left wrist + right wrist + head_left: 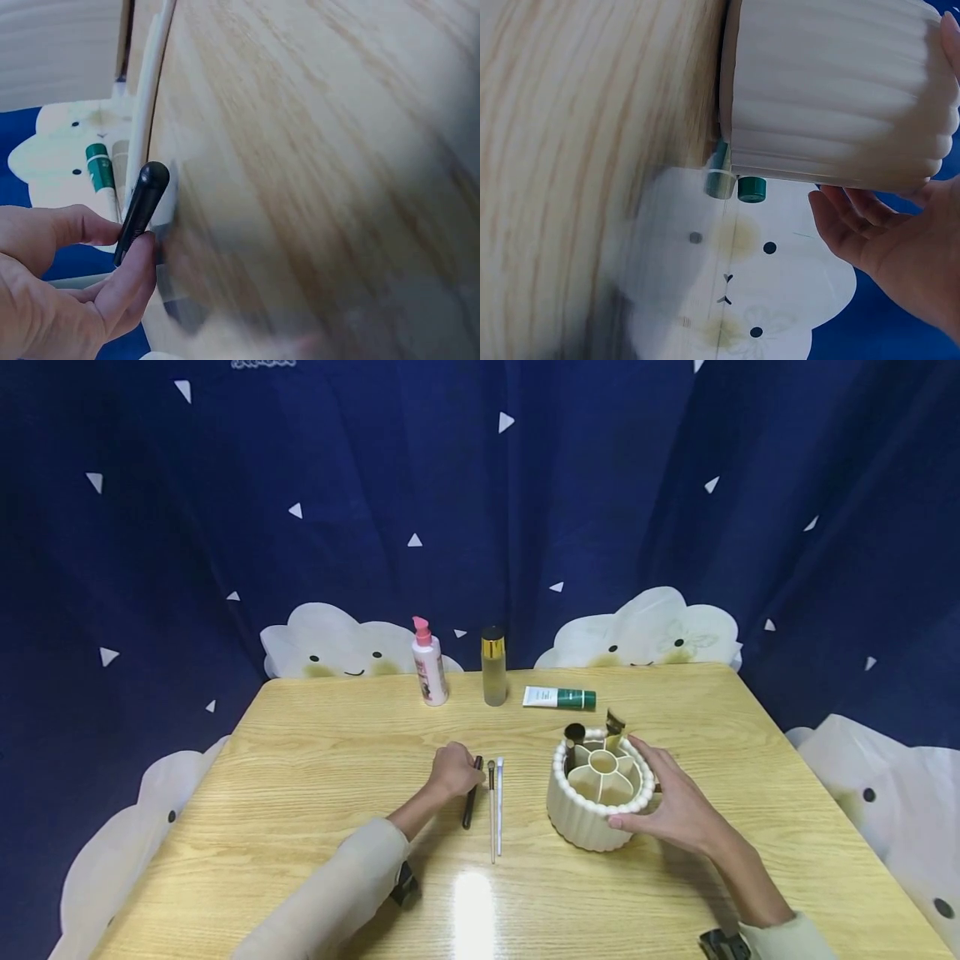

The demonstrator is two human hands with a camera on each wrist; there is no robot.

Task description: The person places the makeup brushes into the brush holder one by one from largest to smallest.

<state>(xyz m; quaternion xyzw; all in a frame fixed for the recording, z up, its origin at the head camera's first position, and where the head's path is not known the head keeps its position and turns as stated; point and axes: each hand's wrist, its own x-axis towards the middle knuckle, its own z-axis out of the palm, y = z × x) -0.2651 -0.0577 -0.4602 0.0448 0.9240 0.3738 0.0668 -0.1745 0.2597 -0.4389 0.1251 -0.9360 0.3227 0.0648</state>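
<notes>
My left hand (453,770) pinches a slim black makeup brush (471,806) between thumb and fingers, low over the table. In the left wrist view the rounded end of its handle (146,199) points up past the fingertips; the fingers hide the other end. Just right of it lie a makeup brush with a pale handle (492,818) and a white brush (499,810), side by side. My right hand (675,806) grips the cream ribbed organizer (581,822) at its right side, thumb near the front rim. Two dark-tipped makeup brushes (574,735) stand in its back compartments.
Behind the hands, a white pump bottle (430,672) with a pink top and a glass bottle (494,681) with a black-and-gold cap stand upright. A green-and-white tube (558,697) lies beside them. A blue curtain (465,468) hangs behind the wooden table (337,727).
</notes>
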